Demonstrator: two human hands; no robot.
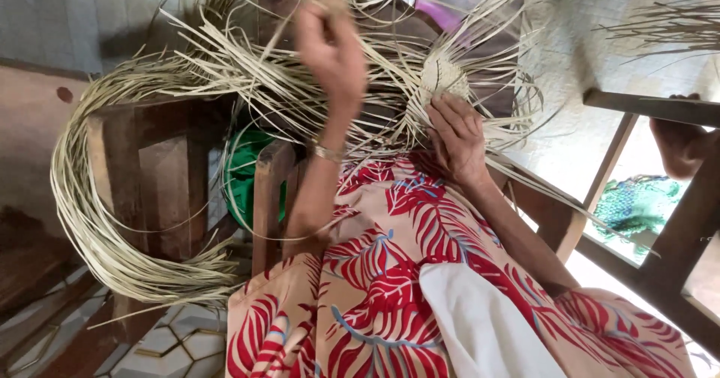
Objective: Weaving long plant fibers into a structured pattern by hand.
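Head view: left hand [330, 48] is raised, fingers pinched shut on a thin straw strand [281, 22] that runs up and leftward from the grip. Right hand [456, 138] clamps the small woven piece [444, 78], which sits just above its fingertips, loose strands fanning out around it. A long straw bundle [90, 220] loops over the wooden stool [157, 160], well left of both hands.
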